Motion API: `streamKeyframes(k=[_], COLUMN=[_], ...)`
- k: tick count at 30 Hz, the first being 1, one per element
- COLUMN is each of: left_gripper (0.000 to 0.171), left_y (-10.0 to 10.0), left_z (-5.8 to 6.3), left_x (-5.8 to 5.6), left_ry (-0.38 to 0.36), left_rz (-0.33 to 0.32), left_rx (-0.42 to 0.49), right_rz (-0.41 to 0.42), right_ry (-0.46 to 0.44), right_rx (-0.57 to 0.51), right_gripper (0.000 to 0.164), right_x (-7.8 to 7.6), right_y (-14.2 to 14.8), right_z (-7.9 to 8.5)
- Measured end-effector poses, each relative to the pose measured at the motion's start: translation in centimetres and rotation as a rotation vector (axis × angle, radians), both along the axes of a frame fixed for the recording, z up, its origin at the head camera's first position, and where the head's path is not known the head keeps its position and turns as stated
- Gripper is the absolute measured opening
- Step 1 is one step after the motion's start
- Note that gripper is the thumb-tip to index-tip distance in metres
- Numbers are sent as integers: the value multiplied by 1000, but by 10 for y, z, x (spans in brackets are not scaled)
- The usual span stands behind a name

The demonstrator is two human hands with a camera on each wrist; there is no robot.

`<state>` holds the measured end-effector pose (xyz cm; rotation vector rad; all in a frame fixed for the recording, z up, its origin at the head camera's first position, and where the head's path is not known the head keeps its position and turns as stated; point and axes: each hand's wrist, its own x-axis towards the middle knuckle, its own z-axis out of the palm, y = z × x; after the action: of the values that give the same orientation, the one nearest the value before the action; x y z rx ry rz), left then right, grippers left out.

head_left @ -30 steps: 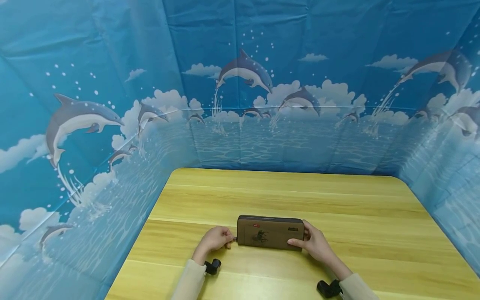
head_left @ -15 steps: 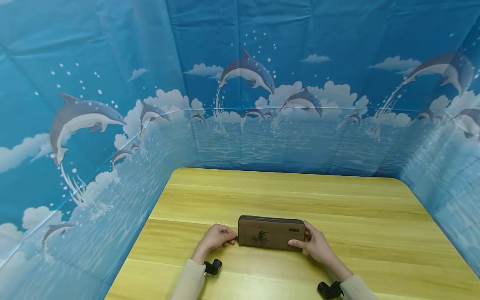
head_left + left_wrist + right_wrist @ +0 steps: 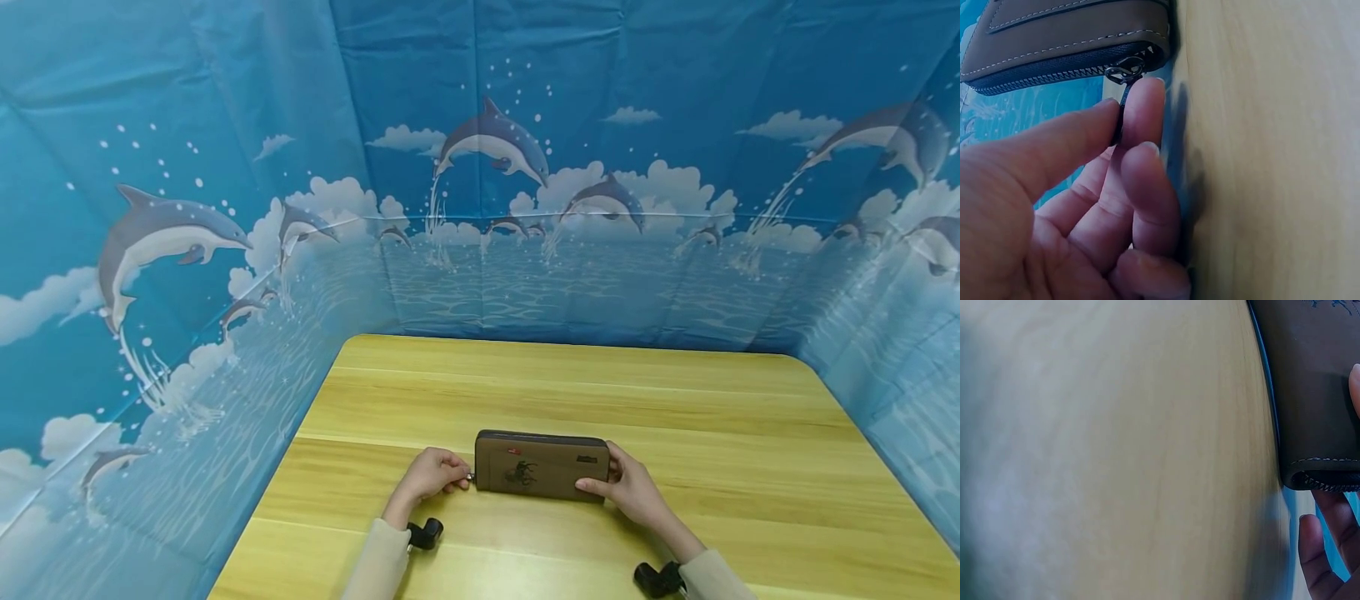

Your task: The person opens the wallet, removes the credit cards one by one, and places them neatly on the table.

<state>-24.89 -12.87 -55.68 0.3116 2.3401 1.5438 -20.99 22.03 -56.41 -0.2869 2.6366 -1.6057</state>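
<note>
A brown zip-around wallet (image 3: 547, 468) with a dark horse print and a small red tag stands on its long edge on the table. At its left end, my left hand (image 3: 433, 473) pinches the zipper pull (image 3: 1124, 106) between thumb and index finger; the slider sits at the lower corner in the left wrist view. My right hand (image 3: 632, 486) grips the wallet's right end, thumb on the front face and fingers behind. In the right wrist view only part of the right hand (image 3: 1329, 547) shows, by the wallet's end (image 3: 1316, 431).
The wooden table (image 3: 600, 383) has rounded far corners. A blue curtain (image 3: 525, 275) printed with dolphins and clouds surrounds it on the back and sides. Black wrist cameras (image 3: 427, 533) are strapped below both hands.
The left fingers shift very slightly at the zipper pull. The wallet and the right hand stay nearly in place; the head view moves a little.
</note>
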Motion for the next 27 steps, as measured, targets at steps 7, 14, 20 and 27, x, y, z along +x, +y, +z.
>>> streamKeyframes(k=[7, 14, 20, 27], left_gripper=[10, 7, 11, 13], left_y=[-1, -2, 0, 2], left_z=[-2, 0, 0, 3], left_x=[0, 4, 7, 6], left_ry=[0, 80, 221, 375], left_rz=[-23, -17, -22, -5], left_rx=[40, -72, -238, -403], right_rz=[-1, 6, 11, 4], right_ry=[0, 1, 1, 10], right_rx=[2, -2, -4, 11], right_gripper=[49, 49, 48, 48], right_x=[0, 0, 0, 0], right_y=[0, 1, 1, 0], right_z=[0, 1, 1, 0])
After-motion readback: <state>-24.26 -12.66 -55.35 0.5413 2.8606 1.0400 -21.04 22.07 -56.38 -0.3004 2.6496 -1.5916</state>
